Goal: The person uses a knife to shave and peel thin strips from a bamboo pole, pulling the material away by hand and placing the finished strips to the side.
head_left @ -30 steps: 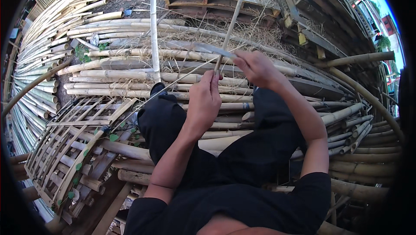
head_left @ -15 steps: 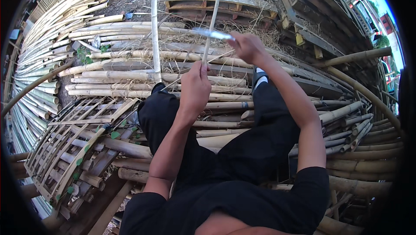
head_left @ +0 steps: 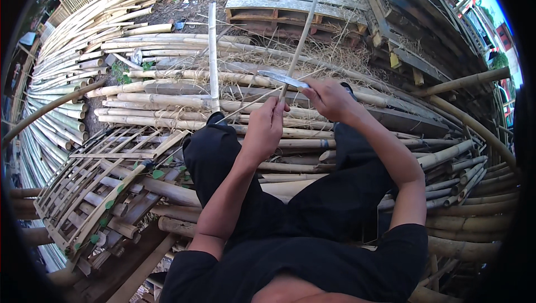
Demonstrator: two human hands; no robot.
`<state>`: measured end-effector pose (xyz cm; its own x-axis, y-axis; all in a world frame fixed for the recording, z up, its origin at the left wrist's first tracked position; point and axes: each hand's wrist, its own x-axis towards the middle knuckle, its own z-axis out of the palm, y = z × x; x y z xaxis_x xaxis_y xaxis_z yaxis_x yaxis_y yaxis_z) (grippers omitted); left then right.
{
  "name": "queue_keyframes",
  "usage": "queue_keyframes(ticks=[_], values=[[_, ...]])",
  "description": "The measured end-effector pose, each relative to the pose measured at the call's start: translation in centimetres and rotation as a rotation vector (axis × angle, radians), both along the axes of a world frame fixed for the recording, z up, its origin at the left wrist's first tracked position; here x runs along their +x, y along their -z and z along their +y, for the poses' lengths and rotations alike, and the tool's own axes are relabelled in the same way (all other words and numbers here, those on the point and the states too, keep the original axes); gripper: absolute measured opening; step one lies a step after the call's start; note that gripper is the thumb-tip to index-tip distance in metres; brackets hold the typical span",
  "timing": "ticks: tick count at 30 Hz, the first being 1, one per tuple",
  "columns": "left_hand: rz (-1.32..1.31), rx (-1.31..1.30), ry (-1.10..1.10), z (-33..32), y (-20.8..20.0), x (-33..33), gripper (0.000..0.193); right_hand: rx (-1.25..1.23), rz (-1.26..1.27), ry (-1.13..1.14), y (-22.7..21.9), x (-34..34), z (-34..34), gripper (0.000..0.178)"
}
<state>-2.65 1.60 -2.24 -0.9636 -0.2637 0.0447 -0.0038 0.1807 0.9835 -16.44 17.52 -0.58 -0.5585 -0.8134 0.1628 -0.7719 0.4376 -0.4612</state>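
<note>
My left hand [head_left: 267, 127] is closed round the near end of a long, thin bamboo strip [head_left: 304, 37], which slants up and away to the right. In my right hand [head_left: 329, 99] is a knife [head_left: 279, 78], gripped by its handle, which the fingers hide. Its bright blade points left and lies across the strip just beyond my left fingers. Another pale bamboo strip [head_left: 213, 57] stands out from beside my left foot, touched by neither hand. Thin shavings [head_left: 340, 51] lie scattered beyond my hands.
Bamboo poles [head_left: 178, 100] lie crosswise under and before me. A woven bamboo frame [head_left: 106, 185] is at the left, with more poles [head_left: 50, 110] stacked past it. Ahead sits a wooden pallet [head_left: 296, 12]; further pallets [head_left: 424, 40] are piled at the right.
The knife has come down toward me, from a blurred spot farther up the strip to just beyond my left hand. The strip now leans more to the right.
</note>
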Motion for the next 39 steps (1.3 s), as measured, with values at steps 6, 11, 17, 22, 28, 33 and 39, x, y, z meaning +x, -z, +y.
queue_keyframes(ticks=[6, 11, 17, 22, 28, 33, 39], values=[[-0.017, -0.122, -0.030, -0.4, 0.2, 0.3, 0.020, 0.030, 0.185, -0.096, 0.2, -2.3, -0.7, 0.034], [-0.084, 0.101, 0.115, -0.3, 1.3, 1.6, 0.018, 0.016, 0.215, 0.723, -0.1, -15.0, 3.8, 0.049], [-0.132, 0.267, 0.040, -1.5, -0.7, 1.1, 0.021, -0.235, -0.011, 0.592, -1.4, -9.9, 6.0, 0.049], [-0.125, 0.190, 0.072, -0.6, 0.4, 1.0, 0.023, -0.138, -0.067, 0.076, -1.5, -3.4, 1.8, 0.034], [-0.155, 0.225, 0.082, -0.6, 0.6, 1.2, 0.024, 0.106, 0.066, 0.010, -0.9, -3.3, 0.5, 0.035], [-0.150, 0.137, 0.101, -1.1, 1.1, 2.3, 0.028, -0.073, 0.253, 0.693, 2.8, -17.1, 9.4, 0.038], [-0.186, 0.345, 0.157, -1.1, -0.1, 1.6, 0.023, -0.662, -0.895, 0.595, -1.3, -9.9, 6.2, 0.044]])
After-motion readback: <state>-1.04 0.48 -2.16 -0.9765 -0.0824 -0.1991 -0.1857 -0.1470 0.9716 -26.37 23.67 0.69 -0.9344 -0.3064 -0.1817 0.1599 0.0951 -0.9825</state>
